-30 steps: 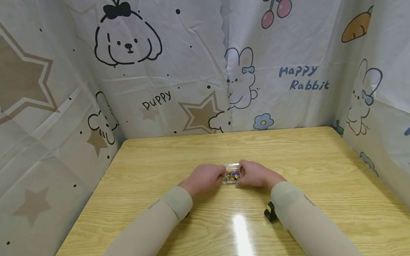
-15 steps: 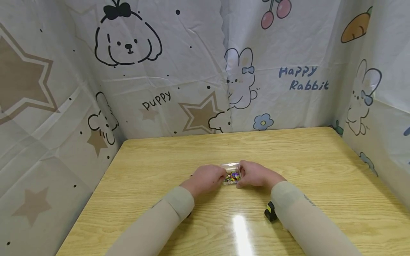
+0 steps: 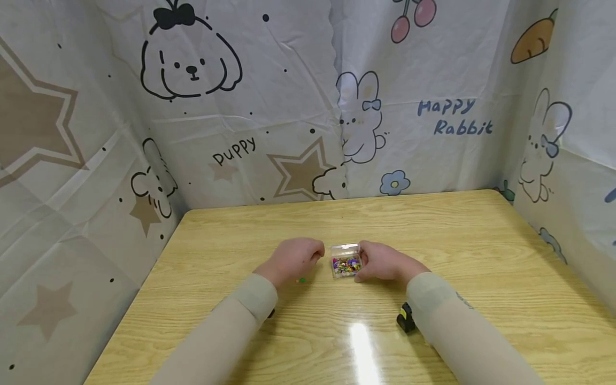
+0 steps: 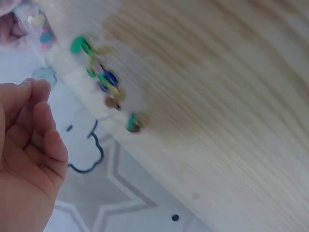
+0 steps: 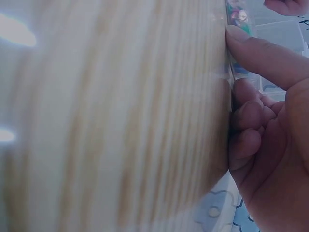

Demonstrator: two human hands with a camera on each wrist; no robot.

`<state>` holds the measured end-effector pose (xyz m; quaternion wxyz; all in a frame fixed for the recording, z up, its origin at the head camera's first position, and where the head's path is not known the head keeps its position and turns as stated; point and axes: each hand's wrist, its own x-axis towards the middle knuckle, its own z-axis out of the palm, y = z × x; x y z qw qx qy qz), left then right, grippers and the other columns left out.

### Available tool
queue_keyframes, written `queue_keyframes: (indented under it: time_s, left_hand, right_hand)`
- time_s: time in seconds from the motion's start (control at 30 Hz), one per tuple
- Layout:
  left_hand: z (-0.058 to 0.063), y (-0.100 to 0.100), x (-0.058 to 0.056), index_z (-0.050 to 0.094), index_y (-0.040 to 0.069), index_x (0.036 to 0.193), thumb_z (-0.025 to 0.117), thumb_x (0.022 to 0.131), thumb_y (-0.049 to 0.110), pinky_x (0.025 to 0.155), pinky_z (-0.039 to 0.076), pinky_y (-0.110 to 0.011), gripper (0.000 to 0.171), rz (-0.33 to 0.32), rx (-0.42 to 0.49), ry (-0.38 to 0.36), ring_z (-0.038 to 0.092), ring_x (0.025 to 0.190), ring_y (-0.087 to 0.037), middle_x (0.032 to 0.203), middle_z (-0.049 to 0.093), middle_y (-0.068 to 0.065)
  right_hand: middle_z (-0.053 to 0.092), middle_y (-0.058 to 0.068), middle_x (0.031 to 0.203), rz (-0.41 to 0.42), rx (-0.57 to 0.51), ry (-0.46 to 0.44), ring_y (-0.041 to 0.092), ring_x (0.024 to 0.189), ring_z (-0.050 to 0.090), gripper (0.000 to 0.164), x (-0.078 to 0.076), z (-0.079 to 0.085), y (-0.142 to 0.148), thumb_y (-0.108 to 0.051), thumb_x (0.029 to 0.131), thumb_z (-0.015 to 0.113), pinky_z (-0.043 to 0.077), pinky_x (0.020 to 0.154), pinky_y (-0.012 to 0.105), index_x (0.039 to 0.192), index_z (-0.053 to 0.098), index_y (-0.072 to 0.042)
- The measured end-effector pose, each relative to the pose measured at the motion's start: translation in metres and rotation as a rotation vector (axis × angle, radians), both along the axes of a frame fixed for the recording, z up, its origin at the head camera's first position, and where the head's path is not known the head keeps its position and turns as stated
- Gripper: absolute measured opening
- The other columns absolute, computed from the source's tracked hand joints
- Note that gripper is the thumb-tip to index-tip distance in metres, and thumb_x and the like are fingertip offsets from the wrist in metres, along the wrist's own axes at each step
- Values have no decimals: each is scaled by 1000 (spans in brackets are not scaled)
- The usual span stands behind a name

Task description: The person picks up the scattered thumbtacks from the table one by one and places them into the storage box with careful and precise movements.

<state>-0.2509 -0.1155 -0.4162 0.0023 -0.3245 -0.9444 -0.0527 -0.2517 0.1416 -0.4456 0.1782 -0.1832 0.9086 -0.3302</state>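
A small clear plastic box [image 3: 346, 262] stands on the table with its lid raised at the back, full of tiny mixed-colour pieces [image 3: 347, 265]. My right hand [image 3: 385, 261] grips its right side between thumb and fingers. To the left of the box, my left hand [image 3: 295, 259] hovers apart from it. The left wrist view shows that hand [image 4: 31, 154] with fingers curled and thumb against the index fingertip; nothing is visible between them. On the table near it lie several small loose pieces [image 4: 107, 79] in green, yellow, blue and brown, blurred there and mostly hidden in the head view.
A black and yellow object [image 3: 406, 318] lies beside the right sleeve, partly covered. Something dark [image 3: 271, 313] shows at the left sleeve's edge. Printed cloth [image 3: 289, 107] hangs behind and along both sides of the wooden table [image 3: 250, 230].
My left hand has pulled away from the box to the left, uncovering its left side and a green piece on the table. My right hand has kept its grip on the box.
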Motion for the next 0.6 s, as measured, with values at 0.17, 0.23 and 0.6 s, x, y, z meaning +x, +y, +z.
queue_keyframes:
  time_s: [0.17, 0.23, 0.6]
  left_hand:
    - [-1, -12, -6, 73, 16, 103, 61, 101, 12, 83, 54, -33, 13, 52, -17, -14, 66, 92, -11, 102, 71, 5]
    - [-3, -16, -8, 74, 17, 100, 64, 100, 13, 81, 54, -32, 11, 52, -36, -15, 64, 88, -11, 98, 70, 5]
    - [-12, -20, -10, 68, 22, 81, 68, 94, 11, 71, 50, -29, 17, 18, -100, -17, 54, 79, -9, 83, 56, 10]
  right_hand:
    - [57, 4, 81, 10, 2, 5, 18, 70, 51, 41, 0, -1, 0, -24, 80, 87, 44, 66, 35, 101, 54, -10]
    - [57, 4, 81, 9, 0, 3, 18, 70, 50, 41, 0, -1, 0, -24, 80, 87, 43, 66, 35, 100, 54, -10]
    - [57, 4, 81, 7, -12, -1, 18, 70, 51, 41, -1, -3, 2, -24, 79, 87, 44, 66, 35, 100, 54, -11]
